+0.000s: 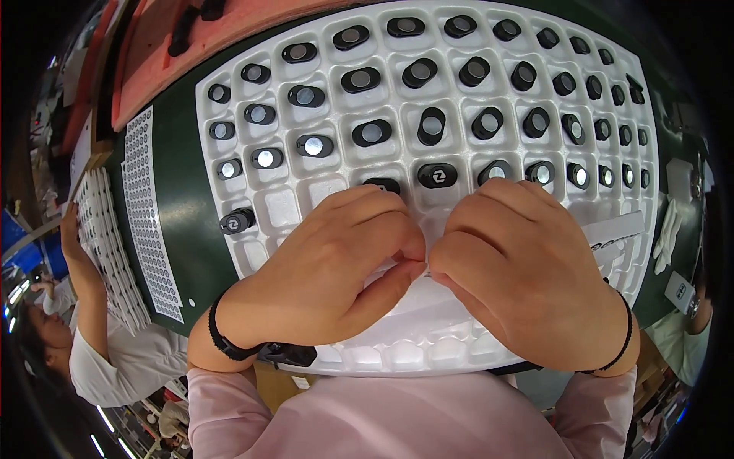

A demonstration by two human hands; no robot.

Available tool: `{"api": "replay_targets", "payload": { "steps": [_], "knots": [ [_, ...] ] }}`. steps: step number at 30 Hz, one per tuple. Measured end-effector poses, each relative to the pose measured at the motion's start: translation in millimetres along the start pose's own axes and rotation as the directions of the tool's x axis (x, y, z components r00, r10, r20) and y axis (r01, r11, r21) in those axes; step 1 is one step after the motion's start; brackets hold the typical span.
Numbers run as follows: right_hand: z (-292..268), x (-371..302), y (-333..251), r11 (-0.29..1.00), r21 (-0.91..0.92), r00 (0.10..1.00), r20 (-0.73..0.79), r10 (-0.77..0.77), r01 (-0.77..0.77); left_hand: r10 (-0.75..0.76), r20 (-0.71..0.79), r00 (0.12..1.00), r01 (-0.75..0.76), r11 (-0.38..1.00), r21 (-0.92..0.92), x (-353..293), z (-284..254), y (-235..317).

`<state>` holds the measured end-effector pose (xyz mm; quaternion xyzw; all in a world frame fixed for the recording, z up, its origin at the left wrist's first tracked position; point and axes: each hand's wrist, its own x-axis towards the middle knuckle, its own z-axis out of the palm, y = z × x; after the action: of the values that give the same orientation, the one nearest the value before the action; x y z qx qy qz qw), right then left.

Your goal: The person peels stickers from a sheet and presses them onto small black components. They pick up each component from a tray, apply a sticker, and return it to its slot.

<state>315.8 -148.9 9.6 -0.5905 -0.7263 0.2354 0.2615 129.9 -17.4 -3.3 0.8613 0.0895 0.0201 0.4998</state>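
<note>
Over the near middle of a white molded tray (279, 205), my left hand (329, 264) and my right hand (527, 271) meet, thumbs and fingertips pinched together. Whatever sits between the fingertips is too small or hidden to make out. A white paper strip (618, 228) with dark printed marks sticks out to the right of my right hand. Just beyond my fingers, a black oval piece (438, 176) with a white mark lies in its compartment. Another marked black piece (237, 221) rests tilted at the tray's left. My left fingers partly cover a further black piece (382, 186).
Several black pieces with round silver faces (371, 133) fill the tray's far rows. Left of it lie a sheet of round stickers (149, 214) and stacked white trays (115, 252), beside a person (115, 359). A white glove (667, 236) lies right; an orange-red surface (229, 34) is behind.
</note>
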Motion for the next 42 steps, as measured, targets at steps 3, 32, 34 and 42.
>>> {"api": "replay_targets", "payload": {
  "steps": [3, 32, 34, 42],
  "knots": [
    [-9, 0, -2, 0.998, 0.060, 1.000, -0.011, -0.006, 0.007, 0.025, -0.022, 0.999, -0.025, 0.999, 0.025, 1, 1, 1],
    [-91, -64, 22, 0.949, -0.119, 0.956, 0.017, 0.294, -0.290, -0.034, -0.068, 0.997, 0.067, 0.807, 0.586, -10, 55, 43],
    [-89, -56, 19, 0.948, -0.114, 0.952, 0.040, 0.303, -0.297, -0.024, -0.039, 0.999, 0.043, 0.782, 0.622, -15, 55, 36],
    [-72, -39, 14, 0.957, -0.123, 0.951, 0.133, 0.279, -0.263, -0.013, 0.000, 1.000, 0.010, 0.765, 0.644, -21, 39, 29]
  ]
}}
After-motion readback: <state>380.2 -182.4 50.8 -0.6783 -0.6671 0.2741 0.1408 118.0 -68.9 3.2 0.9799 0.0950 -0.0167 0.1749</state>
